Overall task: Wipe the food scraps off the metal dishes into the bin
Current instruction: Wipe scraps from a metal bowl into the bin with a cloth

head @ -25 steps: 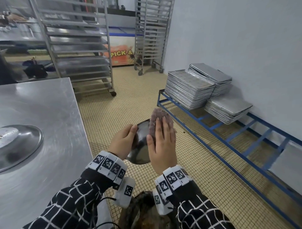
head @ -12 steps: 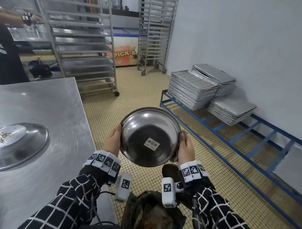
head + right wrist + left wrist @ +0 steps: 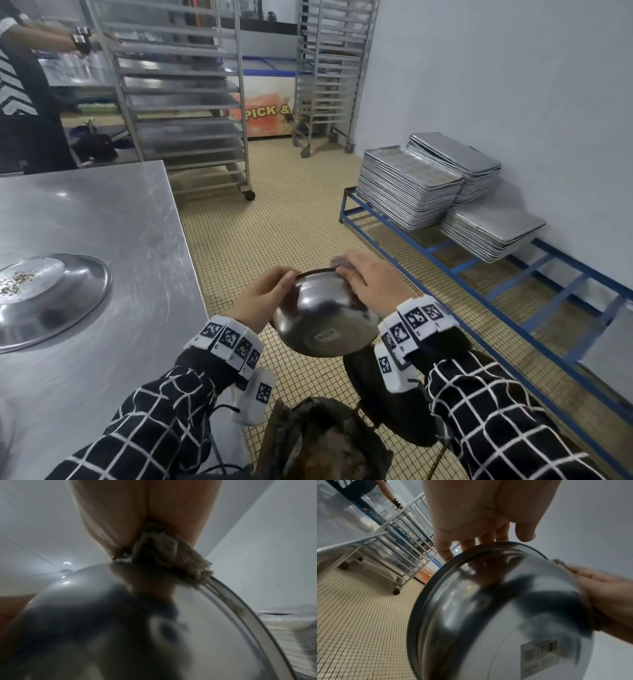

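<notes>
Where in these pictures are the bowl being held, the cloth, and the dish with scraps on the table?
metal bowl [image 3: 325,318]: head view, its shiny outer wall.
cloth [image 3: 171,555]: right wrist view, the bunched part under the hand.
dish with scraps [image 3: 85,287]: head view, its bare rim.

Open tiled floor [image 3: 291,222] lies ahead, hemmed by the steel table [image 3: 102,222] (left) and tray stacks [image 3: 411,181].

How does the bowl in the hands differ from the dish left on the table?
The metal bowl is held in the air, its underside with a barcode sticker facing the camera; the metal dish lies flat on the steel table. The dish shows food scraps; the bowl's inside is hidden. The bowl looks deeper. Both are shiny metal.
</notes>
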